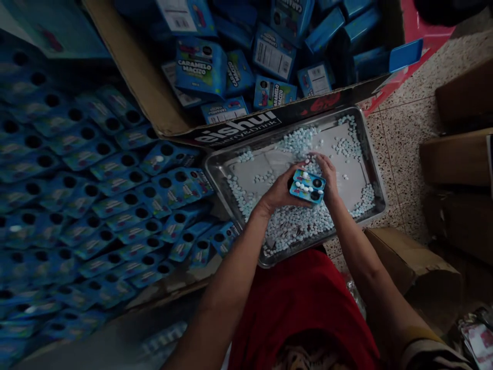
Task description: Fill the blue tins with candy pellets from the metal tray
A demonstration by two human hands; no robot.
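Far left, flat blue cards (96, 195) with round holes lie in overlapping rows. Above centre, a cardboard box (146, 87) holds blue cartons (200, 67). Right of it sits a metal tray (379, 200) scattered with small pale pellets (296, 226). Over the tray, the left hand (279, 194) grips a small blue card (307, 186) by its left edge — the right hand (328, 177) clasps its right edge. Brown boxes (458, 154) stand far right.

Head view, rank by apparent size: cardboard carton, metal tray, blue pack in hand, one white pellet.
1. cardboard carton, largest, though cut off by the frame edge
2. metal tray
3. blue pack
4. white pellet, by far the smallest
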